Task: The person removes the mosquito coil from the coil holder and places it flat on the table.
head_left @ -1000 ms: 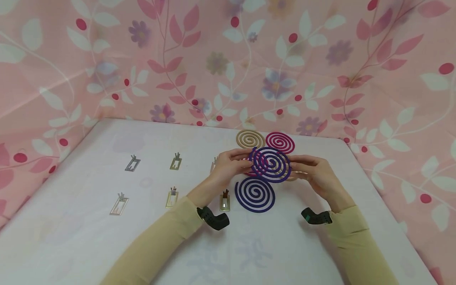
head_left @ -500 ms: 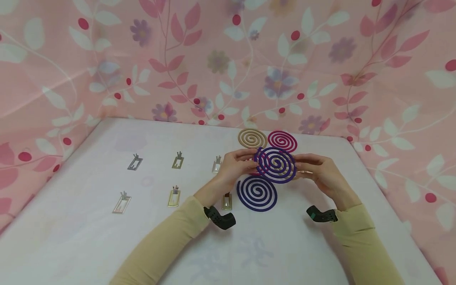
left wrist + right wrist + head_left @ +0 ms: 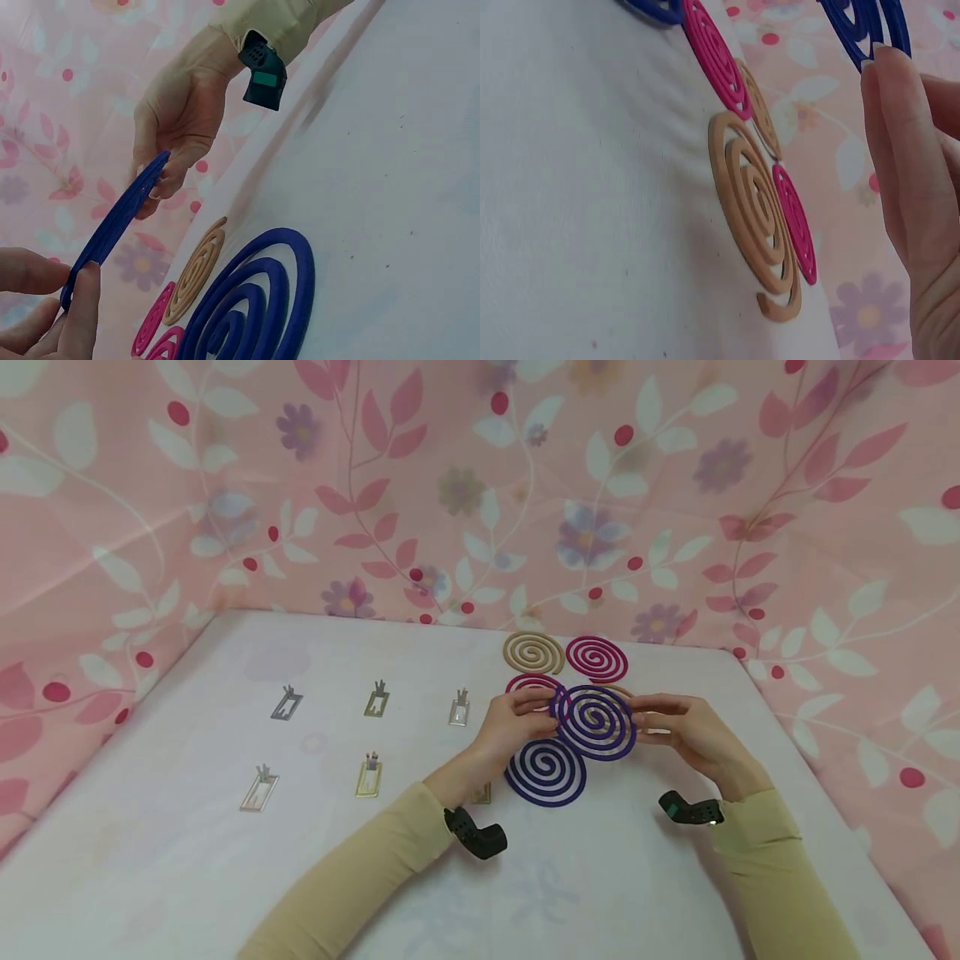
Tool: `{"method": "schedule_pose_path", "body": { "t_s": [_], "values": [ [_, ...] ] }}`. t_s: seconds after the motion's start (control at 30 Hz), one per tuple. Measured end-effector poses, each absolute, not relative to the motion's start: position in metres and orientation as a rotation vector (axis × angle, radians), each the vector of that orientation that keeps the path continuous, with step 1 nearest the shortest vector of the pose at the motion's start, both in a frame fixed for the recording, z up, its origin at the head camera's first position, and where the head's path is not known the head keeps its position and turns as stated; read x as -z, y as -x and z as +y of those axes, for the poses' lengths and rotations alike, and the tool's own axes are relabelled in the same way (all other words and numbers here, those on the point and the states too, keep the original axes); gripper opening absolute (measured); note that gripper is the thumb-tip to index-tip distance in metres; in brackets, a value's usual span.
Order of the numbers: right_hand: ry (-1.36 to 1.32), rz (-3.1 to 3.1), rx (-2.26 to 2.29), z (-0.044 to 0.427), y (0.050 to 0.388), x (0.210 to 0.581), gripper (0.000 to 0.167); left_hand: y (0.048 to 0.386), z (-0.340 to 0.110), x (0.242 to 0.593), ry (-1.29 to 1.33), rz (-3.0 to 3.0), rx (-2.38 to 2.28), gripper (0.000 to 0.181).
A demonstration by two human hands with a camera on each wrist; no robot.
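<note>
Both hands hold a dark blue mosquito coil (image 3: 596, 720) raised above the table, its flat side facing the head camera. My left hand (image 3: 504, 731) pinches its left edge between thumb and fingers. At the opposite edge, my right hand (image 3: 693, 735) pinches the coil with its fingertips. The left wrist view shows this coil (image 3: 112, 221) nearly edge-on between the hands. Another blue coil (image 3: 545, 767) lies on the table just below. Behind the held coil are a pink coil (image 3: 525, 682) and a tan coil (image 3: 739, 202), both partly covered in the head view.
Farther back lie another tan coil (image 3: 532, 652) and another pink coil (image 3: 596, 657). Several small metal coil stands, such as a grey one (image 3: 287, 703) and a gold one (image 3: 368, 777), stand to the left. One stand (image 3: 482, 793) is partly hidden by my left arm.
Both hands have shifted right and slightly down in the head view, with the blue coil still between them. The pink coil behind it shows more, and the head view has shifted slightly.
</note>
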State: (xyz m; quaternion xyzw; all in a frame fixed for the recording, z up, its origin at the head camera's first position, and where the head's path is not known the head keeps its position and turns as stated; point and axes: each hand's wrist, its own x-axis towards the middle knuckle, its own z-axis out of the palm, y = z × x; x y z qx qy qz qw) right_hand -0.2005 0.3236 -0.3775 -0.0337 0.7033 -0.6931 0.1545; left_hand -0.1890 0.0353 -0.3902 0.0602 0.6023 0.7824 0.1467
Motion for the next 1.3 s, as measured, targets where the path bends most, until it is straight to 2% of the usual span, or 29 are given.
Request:
{"method": "schedule_pose_path", "body": {
  "t_s": [0.5, 0.83, 1.3],
  "values": [
    [0.169, 2.036, 1.893, 0.345, 0.201, 0.392, 0.021, 0.167, 0.057, 0.404, -0.117, 1.997, -2.199, 0.037],
    [0.157, 2.1, 1.747, 0.357, 0.201, 0.398, 0.031, 0.161, 0.062, 0.409, -0.149, 1.953, -2.141, 0.035],
    [0.175, 2.1, 1.638, 0.377, 0.202, 0.403, 0.034, 0.155, 0.068, 0.409, -0.252, 1.98, -2.011, 0.033]
  ]
}}
